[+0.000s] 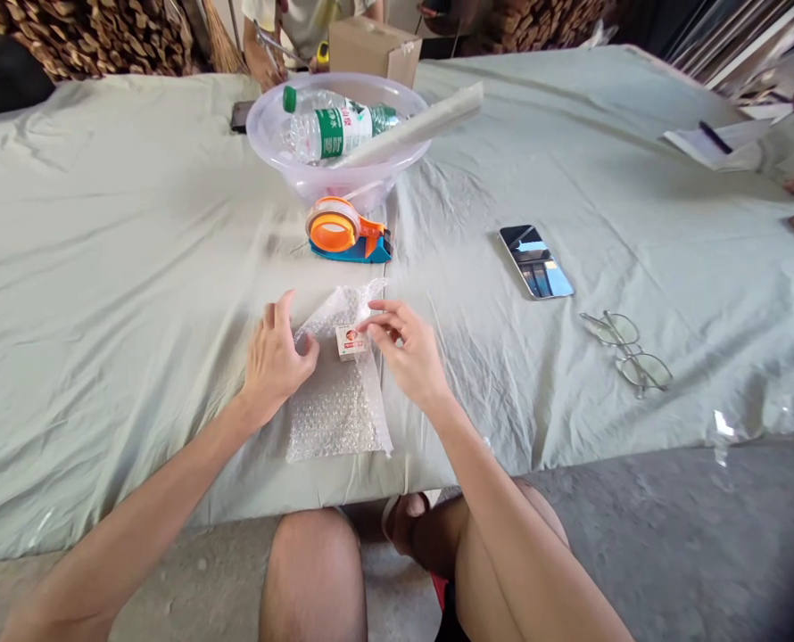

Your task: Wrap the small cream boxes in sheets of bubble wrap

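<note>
A small white box [351,342] with red print sits on a sheet of bubble wrap [336,415] near the table's front edge. My right hand [402,349] has its thumb and a finger at the box's upper right edge, with the index finger raised apart. To the left, my left hand [277,361] is open, thumb and fingers spread, over the left edge of the bubble wrap. Beyond them stands an orange and blue tape dispenser [350,232] with a roll of clear tape.
Behind the dispenser, a translucent basin [334,183] holds plastic bottles [343,131] and a clear roll [414,125]. A cardboard box [374,49] stands behind it. To the right lie a phone [536,261] and eyeglasses [628,349]. Other people sit at the far side and right.
</note>
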Demonstrator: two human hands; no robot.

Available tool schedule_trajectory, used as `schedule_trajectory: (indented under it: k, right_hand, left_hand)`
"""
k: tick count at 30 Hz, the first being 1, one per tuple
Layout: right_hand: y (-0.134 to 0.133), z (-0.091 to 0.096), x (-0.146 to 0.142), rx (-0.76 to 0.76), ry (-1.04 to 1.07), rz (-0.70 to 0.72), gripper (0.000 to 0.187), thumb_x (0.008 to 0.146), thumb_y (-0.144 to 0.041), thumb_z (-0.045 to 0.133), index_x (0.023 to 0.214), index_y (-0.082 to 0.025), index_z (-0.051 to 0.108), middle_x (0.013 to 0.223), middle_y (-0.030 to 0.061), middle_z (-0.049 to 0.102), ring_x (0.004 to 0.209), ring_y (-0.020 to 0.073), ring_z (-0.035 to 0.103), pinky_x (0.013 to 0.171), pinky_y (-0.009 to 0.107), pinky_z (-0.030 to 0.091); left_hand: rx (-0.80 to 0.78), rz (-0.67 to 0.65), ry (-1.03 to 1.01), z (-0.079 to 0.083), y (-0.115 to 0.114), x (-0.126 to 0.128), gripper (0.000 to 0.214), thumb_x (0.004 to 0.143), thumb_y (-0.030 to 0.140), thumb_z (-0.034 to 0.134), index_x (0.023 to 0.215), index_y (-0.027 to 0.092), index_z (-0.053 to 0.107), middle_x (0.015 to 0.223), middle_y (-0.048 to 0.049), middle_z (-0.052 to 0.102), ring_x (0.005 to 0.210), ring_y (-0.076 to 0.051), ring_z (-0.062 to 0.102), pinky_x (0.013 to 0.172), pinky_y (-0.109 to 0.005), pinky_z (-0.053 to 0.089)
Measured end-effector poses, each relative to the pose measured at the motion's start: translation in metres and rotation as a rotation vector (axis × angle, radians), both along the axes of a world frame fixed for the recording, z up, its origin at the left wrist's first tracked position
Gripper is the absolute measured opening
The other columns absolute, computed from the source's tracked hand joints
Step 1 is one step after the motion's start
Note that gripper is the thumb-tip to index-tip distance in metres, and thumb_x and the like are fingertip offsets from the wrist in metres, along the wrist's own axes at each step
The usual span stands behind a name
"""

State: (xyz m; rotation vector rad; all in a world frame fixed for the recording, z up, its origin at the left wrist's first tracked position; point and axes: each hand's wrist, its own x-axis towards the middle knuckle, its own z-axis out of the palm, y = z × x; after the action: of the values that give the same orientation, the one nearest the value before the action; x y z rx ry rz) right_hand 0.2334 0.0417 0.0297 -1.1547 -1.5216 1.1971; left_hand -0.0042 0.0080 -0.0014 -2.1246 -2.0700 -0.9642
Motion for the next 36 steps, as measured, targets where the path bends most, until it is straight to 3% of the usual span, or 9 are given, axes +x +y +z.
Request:
schedule_trajectory:
  k: [3,8,13,17,21,25,29,32,36]
  right_hand:
    - [-0.003,-0.003,-0.004,0.137,-0.129,0.061,0.023,0.099,-0.021,0.07,0.122,-0.027,0.073,0.119,0.0073,0.084,0.111,0.0251,0.077,0.106,0.047,0.061]
    - [-0.007,-0.006,-0.006,0.209,-0.211,0.107,0.008,0.105,-0.023,0.067,0.111,-0.027,0.072,0.147,0.0152,0.07,0.149,0.0315,0.066,0.115,0.052,0.061]
    - [-0.01,-0.006,-0.009,0.201,-0.241,0.13,0.004,0.107,-0.025,0.07,0.107,-0.029,0.069,0.122,0.0095,0.074,0.13,0.0298,0.071,0.113,0.052,0.063]
    - [-0.011,-0.011,-0.012,0.212,-0.224,0.131,0.006,0.108,-0.025,0.068,0.111,-0.028,0.072,0.127,0.0099,0.07,0.112,0.0258,0.074,0.101,0.047,0.067]
    - [-0.012,-0.013,-0.012,0.2,-0.187,0.151,0.009,0.107,-0.023,0.068,0.115,-0.028,0.069,0.129,0.0092,0.072,0.107,0.0235,0.074,0.1,0.044,0.067]
    - [-0.014,-0.012,-0.008,0.173,-0.191,0.138,0.012,0.108,-0.026,0.071,0.118,-0.027,0.065,0.128,0.0085,0.075,0.093,0.0212,0.07,0.096,0.044,0.067]
    - [-0.017,-0.015,-0.003,0.208,-0.158,0.159,0.012,0.111,-0.025,0.064,0.122,-0.029,0.069,0.137,0.0098,0.076,0.12,0.0256,0.076,0.111,0.048,0.066]
    - [-0.019,-0.018,-0.003,0.214,-0.125,0.116,0.021,0.115,-0.024,0.056,0.115,-0.028,0.076,0.143,0.0121,0.075,0.148,0.0274,0.07,0.126,0.05,0.06]
    - [-0.018,-0.022,-0.011,0.09,-0.06,0.039,0.02,0.114,-0.023,0.057,0.111,-0.026,0.077,0.14,0.0125,0.073,0.132,0.025,0.076,0.109,0.043,0.068]
  left_hand:
    - [-0.112,-0.016,-0.078,-0.004,0.002,-0.002,0.065,0.103,0.03,0.07,0.164,0.022,0.051,0.084,0.001,0.068,0.072,-0.023,0.069,0.067,-0.033,0.049]
    - [-0.118,-0.136,-0.46,0.001,0.005,0.001,0.047,0.107,0.03,0.064,0.154,0.023,0.058,0.067,0.0107,0.049,0.055,-0.015,0.052,0.059,-0.028,0.041]
    - [-0.223,-0.214,-0.905,0.008,0.004,0.014,0.053,0.105,0.046,0.078,0.149,0.025,0.057,0.075,0.01,0.058,0.046,-0.01,0.056,0.047,-0.025,0.044]
    - [-0.237,-0.264,-1.028,0.015,0.004,0.02,0.063,0.099,0.052,0.088,0.148,0.025,0.059,0.08,0.0085,0.065,0.052,-0.012,0.067,0.05,-0.024,0.052]
    - [-0.176,-0.297,-1.023,0.018,0.001,0.021,0.064,0.099,0.056,0.091,0.147,0.02,0.067,0.079,0.0034,0.077,0.06,-0.015,0.074,0.059,-0.026,0.061]
    - [-0.052,-0.325,-0.882,0.015,-0.004,0.02,0.047,0.11,0.057,0.082,0.137,0.02,0.078,0.091,-0.0045,0.088,0.073,-0.018,0.082,0.069,-0.029,0.068]
    - [0.036,-0.379,-0.68,0.011,-0.007,0.017,0.032,0.12,0.049,0.068,0.134,0.025,0.084,0.104,-0.0058,0.092,0.096,-0.022,0.089,0.09,-0.035,0.072]
    - [0.06,-0.41,-0.603,0.011,-0.005,0.016,0.024,0.121,0.04,0.069,0.131,0.027,0.087,0.106,-0.0047,0.092,0.103,-0.022,0.089,0.101,-0.037,0.071]
    - [0.017,-0.401,-0.623,0.008,-0.001,0.018,0.016,0.113,0.031,0.077,0.124,0.026,0.088,0.104,-0.0039,0.088,0.099,-0.019,0.086,0.099,-0.034,0.07]
